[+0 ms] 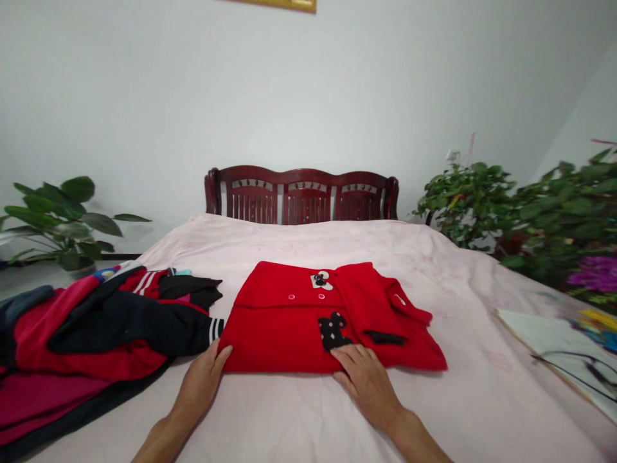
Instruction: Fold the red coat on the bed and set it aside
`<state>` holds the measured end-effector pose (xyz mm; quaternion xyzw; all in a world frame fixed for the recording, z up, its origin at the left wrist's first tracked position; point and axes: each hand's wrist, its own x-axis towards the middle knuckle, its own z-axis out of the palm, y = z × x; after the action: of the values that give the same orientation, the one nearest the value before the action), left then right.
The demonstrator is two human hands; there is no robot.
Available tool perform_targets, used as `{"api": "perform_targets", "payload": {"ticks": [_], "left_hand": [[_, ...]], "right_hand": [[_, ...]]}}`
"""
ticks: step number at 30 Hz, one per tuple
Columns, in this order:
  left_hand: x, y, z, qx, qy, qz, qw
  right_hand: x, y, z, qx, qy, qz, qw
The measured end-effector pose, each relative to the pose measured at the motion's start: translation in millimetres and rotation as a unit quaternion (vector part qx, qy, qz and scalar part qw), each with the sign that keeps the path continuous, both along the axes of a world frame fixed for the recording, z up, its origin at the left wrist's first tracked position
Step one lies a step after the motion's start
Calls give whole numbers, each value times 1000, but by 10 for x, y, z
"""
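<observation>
A red coat (pixel 279 334) with round buttons lies partly folded on the bed in front of me, one sleeve (pixel 373 302) laid across its right part. Its front bears a black polka-dot patch (pixel 331 330) and a white patch with a black figure (pixel 321 280). At the coat's near left corner, my left hand (pixel 200 376) has its thumb over the edge, the other fingers partly hidden beside it. My right hand (pixel 364 379) rests palm down on the near edge, fingers stretched out just below the polka-dot patch and thumb apart.
A heap of dark and red clothes (pixel 110 328) lies on the left. On the right are an open book (pixel 540 334) and eyeglasses (pixel 578 360). The pink bedsheet (pixel 289 418) runs back to a wooden headboard (pixel 306 196). Potted plants (pixel 72 218) flank the bed.
</observation>
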<state>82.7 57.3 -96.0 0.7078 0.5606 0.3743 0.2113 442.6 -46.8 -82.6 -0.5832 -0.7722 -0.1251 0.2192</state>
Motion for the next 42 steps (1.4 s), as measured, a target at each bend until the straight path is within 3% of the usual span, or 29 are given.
{"api": "perform_targets", "payload": {"ticks": [4, 8, 15, 21, 31, 35, 42], "left_hand": [[25, 38, -35, 26, 43, 3, 999], [89, 99, -23, -1, 162, 46, 986], [298, 181, 232, -64, 323, 91, 940], [412, 231, 366, -92, 360, 94, 924], [450, 260, 353, -86, 372, 98, 919], [539, 325, 432, -90, 424, 80, 898], [596, 442, 544, -84, 440, 54, 892]], "right_hand": [[-11, 19, 0, 2, 4, -1, 1000], [-11, 16, 7, 8, 12, 6, 1000], [-8, 0, 18, 10, 11, 4, 1000], [-4, 9, 5, 4, 10, 1, 1000], [5, 25, -75, 3, -27, -9, 1000], [-223, 76, -6, 27, -78, -24, 996], [-1082, 307, 314, -71, -44, 157, 984]]}}
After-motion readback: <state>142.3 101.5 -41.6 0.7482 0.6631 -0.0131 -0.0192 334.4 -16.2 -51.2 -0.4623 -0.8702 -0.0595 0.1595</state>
